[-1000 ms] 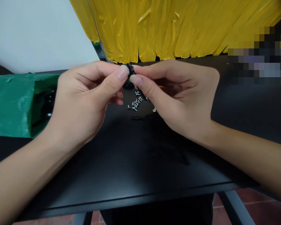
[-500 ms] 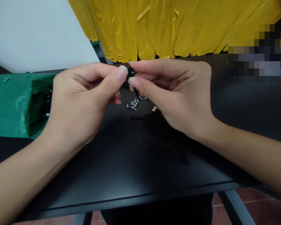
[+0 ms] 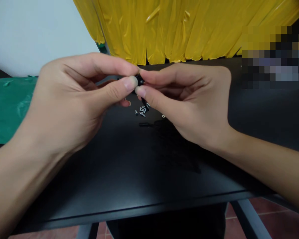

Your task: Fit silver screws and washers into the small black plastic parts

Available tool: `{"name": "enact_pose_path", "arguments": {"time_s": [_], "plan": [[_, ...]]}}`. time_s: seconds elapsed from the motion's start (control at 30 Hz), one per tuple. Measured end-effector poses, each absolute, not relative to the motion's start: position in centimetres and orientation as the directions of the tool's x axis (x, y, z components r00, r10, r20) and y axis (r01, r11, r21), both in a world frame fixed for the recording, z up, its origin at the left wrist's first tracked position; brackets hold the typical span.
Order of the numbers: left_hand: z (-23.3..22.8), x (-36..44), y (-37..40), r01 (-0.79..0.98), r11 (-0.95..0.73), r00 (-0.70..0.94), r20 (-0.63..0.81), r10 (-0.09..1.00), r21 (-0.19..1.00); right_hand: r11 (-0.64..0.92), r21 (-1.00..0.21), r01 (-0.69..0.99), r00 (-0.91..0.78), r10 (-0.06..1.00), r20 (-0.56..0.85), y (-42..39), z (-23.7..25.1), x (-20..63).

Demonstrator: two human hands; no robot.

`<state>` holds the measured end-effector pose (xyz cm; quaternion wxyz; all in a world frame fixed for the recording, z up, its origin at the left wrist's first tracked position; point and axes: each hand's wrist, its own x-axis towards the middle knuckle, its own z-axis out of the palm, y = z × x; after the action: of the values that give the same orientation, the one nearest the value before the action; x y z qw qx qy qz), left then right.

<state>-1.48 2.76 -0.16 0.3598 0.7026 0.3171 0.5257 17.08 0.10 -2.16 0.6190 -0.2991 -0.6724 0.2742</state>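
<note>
Between the fingertips of both hands is a small black part (image 3: pixel 140 80), mostly hidden, so its exact kind does not show. My left hand (image 3: pixel 82 96) pinches it from the left with thumb and forefinger, the other fingers curled behind. From the right, my right hand (image 3: pixel 184 96) grips it between thumb and forefinger. Below the fingertips, several small silver screws (image 3: pixel 143 110) lie in a loose pile on the table. A brass-coloured ring (image 3: pixel 163 116) shows beside my right thumb's base, partly covered. Nearer to me lies a slim black piece (image 3: pixel 146 124).
A green bag (image 3: pixel 10 109) stands on the black table (image 3: pixel 129 172) at the left, partly behind my left wrist. Yellow plastic sheeting (image 3: pixel 169 33) hangs along the back, with a white panel (image 3: pixel 40 33) at the upper left. The far right is pixelated.
My left hand has shifted left and turned, its forefinger now reaching over the black part, and it hides the bag's opening. My right hand has moved slightly, covering more of the brass-coloured rings.
</note>
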Motion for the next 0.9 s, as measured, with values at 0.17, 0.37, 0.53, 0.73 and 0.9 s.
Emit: {"name": "enact_pose_path", "arguments": {"time_s": [0.17, 0.37, 0.53, 0.73, 0.9], "plan": [[0.01, -0.92, 2.42, 0.078, -0.507, 0.196, 0.485, 0.852, 0.859, 0.613, -0.786, 0.086, -0.011, 0.789, 0.614, 0.06, -1.76, 17.24], [-0.55, -1.27, 2.73, 0.402, -0.637, 0.187, 0.622, 0.760, 0.658, 0.660, -0.747, 0.076, -0.052, 0.751, 0.658, 0.37, -2.40, 17.35], [-0.47, -1.25, 2.69, 0.365, -0.618, 0.203, 0.589, 0.782, 0.696, 0.683, -0.722, 0.108, -0.078, 0.730, 0.679, 0.51, -2.58, 17.28], [-0.39, -1.48, 3.05, 0.247, -0.568, 0.265, 0.509, 0.819, 0.785, 0.696, -0.685, 0.213, -0.113, 0.714, 0.691, 0.51, -2.69, 17.64], [-0.49, -1.78, 3.21, 0.239, -0.529, 0.270, 0.467, 0.842, 0.815, 0.667, -0.710, 0.226, -0.134, 0.743, 0.655, 0.50, -2.75, 17.93]]}}
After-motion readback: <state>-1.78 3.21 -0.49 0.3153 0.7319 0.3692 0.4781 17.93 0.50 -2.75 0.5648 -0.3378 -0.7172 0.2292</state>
